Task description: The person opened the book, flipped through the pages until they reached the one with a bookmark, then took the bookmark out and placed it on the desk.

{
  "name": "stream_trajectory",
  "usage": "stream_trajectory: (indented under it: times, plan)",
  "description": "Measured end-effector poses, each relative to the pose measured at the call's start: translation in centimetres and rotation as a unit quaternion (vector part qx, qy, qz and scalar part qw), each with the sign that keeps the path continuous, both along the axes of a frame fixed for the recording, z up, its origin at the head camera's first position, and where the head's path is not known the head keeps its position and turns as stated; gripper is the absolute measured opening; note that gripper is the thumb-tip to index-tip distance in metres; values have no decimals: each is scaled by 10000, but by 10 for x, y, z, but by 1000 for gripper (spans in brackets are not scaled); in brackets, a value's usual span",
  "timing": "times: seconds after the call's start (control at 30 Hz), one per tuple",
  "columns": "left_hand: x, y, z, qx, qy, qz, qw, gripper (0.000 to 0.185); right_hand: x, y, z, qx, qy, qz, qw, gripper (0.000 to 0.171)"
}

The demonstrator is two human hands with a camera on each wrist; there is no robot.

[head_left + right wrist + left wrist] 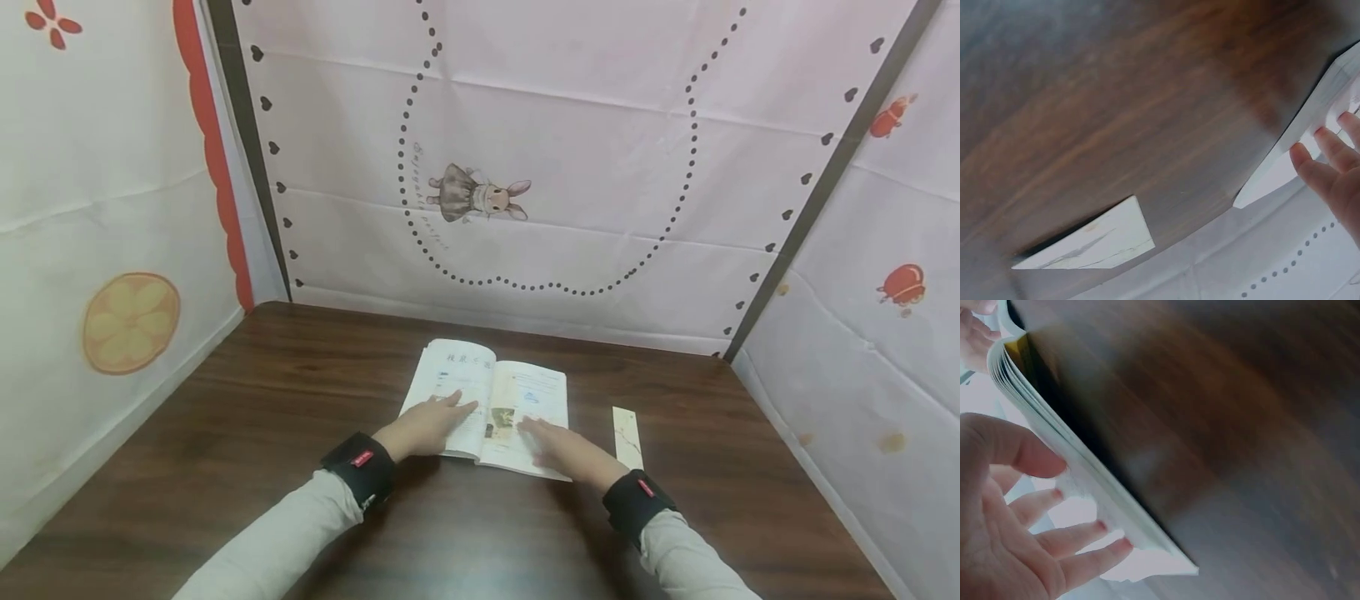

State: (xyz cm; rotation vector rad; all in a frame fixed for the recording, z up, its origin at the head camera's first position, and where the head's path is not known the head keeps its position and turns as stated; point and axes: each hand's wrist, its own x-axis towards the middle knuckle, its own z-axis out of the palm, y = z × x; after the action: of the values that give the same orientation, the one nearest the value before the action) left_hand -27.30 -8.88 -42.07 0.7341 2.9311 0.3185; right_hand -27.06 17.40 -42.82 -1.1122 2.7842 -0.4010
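Note:
An open book [467, 382] lies on the dark wooden table, with print on both pages and a small picture low on the right one. My left hand [429, 423] rests on the left page, fingers spread. In the left wrist view, that hand [1029, 531] has its fingertips against the page near the book's edge [1104, 481]. My right hand [561, 446] lies on the right page with its fingers extended. The right wrist view shows the fingers [1329, 153] touching the page. To the right of the book lies a pale bookmark [627, 437] with a branch pattern.
The brown table [300, 375] extends around the book. Behind it hangs a pale cloth [570, 183] with a rabbit drawing and dotted lines. More printed cloth [112, 208] stands on the left, and another cloth panel [862, 317] on the right.

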Motion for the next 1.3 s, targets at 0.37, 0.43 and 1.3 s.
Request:
stream_trajectory:
  times: [0.37, 0.43, 1.3]
  plan:
    - [0, 10, 15, 45, -78, 237, 9997, 59, -12, -19, 22, -282, -564, -1353, 9888, 61]
    - [2, 13, 13, 34, -147, 332, 9993, 59, -15, -22, 27, -167, -795, -1485, 9856, 65]
    - [10, 16, 7, -282, -356, 484, 9978, 49, -50, -66, 18, -2251, -3038, -3599, 8530, 25]
